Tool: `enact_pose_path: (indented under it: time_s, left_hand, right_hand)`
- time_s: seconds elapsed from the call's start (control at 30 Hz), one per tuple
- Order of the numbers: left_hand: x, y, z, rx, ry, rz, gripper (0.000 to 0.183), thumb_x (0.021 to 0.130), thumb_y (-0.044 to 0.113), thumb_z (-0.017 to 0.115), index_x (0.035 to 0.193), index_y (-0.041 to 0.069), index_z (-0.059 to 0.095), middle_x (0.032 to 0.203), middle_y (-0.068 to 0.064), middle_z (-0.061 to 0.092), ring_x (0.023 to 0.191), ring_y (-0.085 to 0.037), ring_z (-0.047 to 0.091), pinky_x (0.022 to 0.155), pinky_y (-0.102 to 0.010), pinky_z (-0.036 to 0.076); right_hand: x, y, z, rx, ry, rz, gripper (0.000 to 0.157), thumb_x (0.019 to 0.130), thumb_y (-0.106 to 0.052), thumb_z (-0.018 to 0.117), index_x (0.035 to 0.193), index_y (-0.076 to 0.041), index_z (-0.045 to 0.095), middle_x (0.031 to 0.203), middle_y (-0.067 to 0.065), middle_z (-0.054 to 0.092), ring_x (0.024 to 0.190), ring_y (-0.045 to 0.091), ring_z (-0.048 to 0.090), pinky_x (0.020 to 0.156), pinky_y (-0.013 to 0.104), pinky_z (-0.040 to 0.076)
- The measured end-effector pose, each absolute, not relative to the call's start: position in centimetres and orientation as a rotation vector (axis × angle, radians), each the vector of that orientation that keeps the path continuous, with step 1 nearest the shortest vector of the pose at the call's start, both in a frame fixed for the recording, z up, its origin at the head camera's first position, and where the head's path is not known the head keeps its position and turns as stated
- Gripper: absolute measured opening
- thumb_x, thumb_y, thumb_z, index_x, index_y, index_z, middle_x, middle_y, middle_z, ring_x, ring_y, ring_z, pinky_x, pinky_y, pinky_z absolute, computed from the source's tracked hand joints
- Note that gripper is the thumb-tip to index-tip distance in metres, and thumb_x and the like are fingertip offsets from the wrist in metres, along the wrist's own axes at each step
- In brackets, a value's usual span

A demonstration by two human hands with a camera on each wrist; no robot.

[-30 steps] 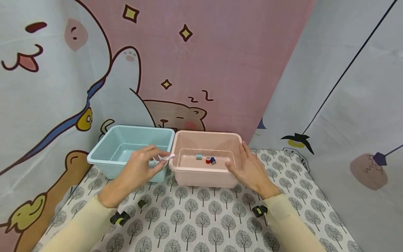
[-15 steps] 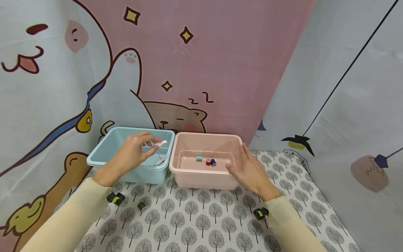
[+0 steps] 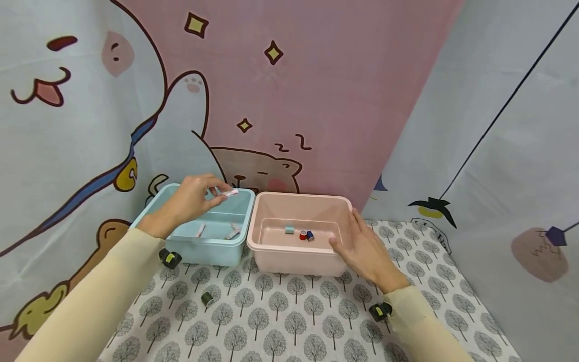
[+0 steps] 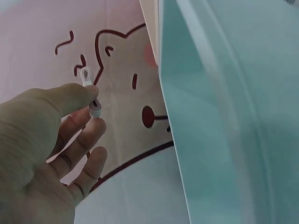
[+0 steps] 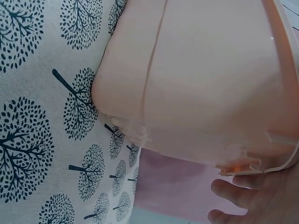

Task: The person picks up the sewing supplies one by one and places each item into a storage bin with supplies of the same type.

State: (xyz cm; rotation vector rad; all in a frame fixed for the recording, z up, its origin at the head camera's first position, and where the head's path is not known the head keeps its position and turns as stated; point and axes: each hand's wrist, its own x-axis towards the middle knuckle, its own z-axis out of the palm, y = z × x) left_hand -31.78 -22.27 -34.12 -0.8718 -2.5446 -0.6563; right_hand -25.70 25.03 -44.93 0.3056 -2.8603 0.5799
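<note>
My left hand [image 3: 192, 198] is raised over the light blue bin [image 3: 208, 251]. Between thumb and fingertips it pinches a small white and pink clip [image 3: 231, 192]; the left wrist view shows the clip's looped white end [image 4: 86, 74] above the thumb. Several similar clips [image 3: 232, 234] lie on that bin's floor. My right hand [image 3: 368, 251] holds the right end of the pink bin [image 3: 294, 259], thumb over the rim and fingers [image 5: 233, 193] along the outside. Inside the pink bin are a light blue thread spool [image 3: 289, 230], a red spool [image 3: 302, 235] and a dark blue spool [image 3: 309, 235].
A dark green thread spool [image 3: 207, 299] lies on the tree-print tablecloth [image 3: 271, 322] in front of the blue bin. Both bins stand side by side against a cartoon-print backdrop [image 3: 334, 115]. A grey-white printed sheet [image 3: 488, 176] hangs at the right.
My left hand has moved up and left with the clip, from near the bins' shared edge to above the blue bin. Clips inside that bin have come into view. The right hand stays put.
</note>
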Motion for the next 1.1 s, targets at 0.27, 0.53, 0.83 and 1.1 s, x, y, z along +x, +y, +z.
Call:
enact_pose_path:
  time_s: [0.27,0.53,0.83,1.1]
  left_hand:
    - [-34.6,-22.8,-33.7,-0.826,-2.673,-0.634,0.021,0.108,0.008,0.083,0.129,0.008,0.088,0.120,-0.013,0.088,0.103,-0.031,0.080,0.085,-0.047,0.062]
    - [-36.5,-22.9,-33.9,-0.782,-2.798,-0.612,0.020,0.110,0.012,0.082,0.129,0.012,0.089,0.121,-0.014,0.086,0.110,-0.034,0.078,0.093,-0.055,0.065]
    - [-37.5,-23.8,-34.5,-0.736,-2.856,-0.621,0.017,0.110,0.008,0.080,0.124,0.007,0.090,0.119,-0.015,0.088,0.109,-0.035,0.078,0.092,-0.054,0.066]
    - [-37.8,-24.2,-35.2,-0.679,-2.897,-0.613,0.023,0.110,0.009,0.081,0.131,0.001,0.085,0.131,-0.023,0.085,0.119,-0.043,0.079,0.104,-0.062,0.066]
  right_hand:
    - [-25.4,25.3,-44.9,0.297,-2.871,0.604,0.111,0.114,-0.078,0.048,0.186,-0.001,0.015,0.196,0.025,0.012,0.170,0.064,0.037,0.132,0.085,0.037]
    - [-25.3,25.1,-45.4,0.290,-2.865,0.614,0.110,0.114,-0.076,0.051,0.186,0.000,0.016,0.196,0.025,0.014,0.170,0.063,0.037,0.133,0.083,0.037]
    - [-25.6,25.1,-45.1,0.305,-2.862,0.606,0.110,0.114,-0.076,0.048,0.186,0.001,0.016,0.196,0.026,0.013,0.171,0.064,0.036,0.132,0.085,0.037]
    - [-25.5,25.1,-44.9,0.304,-2.864,0.616,0.110,0.114,-0.077,0.047,0.186,0.001,0.015,0.196,0.026,0.012,0.171,0.064,0.034,0.132,0.087,0.035]
